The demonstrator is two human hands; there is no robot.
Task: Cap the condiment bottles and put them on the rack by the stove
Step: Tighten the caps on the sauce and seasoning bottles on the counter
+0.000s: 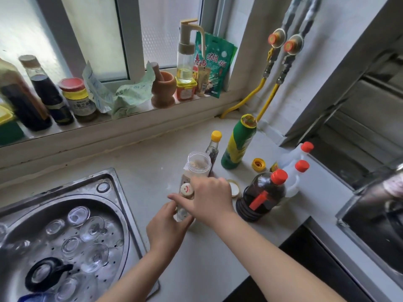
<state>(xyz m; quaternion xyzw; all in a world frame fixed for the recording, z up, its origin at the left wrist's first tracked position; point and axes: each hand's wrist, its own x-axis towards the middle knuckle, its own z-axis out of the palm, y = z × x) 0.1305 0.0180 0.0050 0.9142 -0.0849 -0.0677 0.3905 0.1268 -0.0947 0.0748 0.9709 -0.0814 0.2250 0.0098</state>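
Kitchen counter (135, 162) between sink (122, 214) and stove. My left hand (166, 223) grips small bottle (185, 205) low; right hand (210, 197) clasps its top, probably capping. Open clear jar (198, 164) just behind. Next: seat cap, find rack, not in view.

We stand in a home kitchen: a steel sink (113, 192) set in a pale countertop (152, 158), condiment bottles (261, 192) beside it, a mortar and pestle (163, 88) on the windowsill (139, 114), yellow gas hoses (250, 99) behind.
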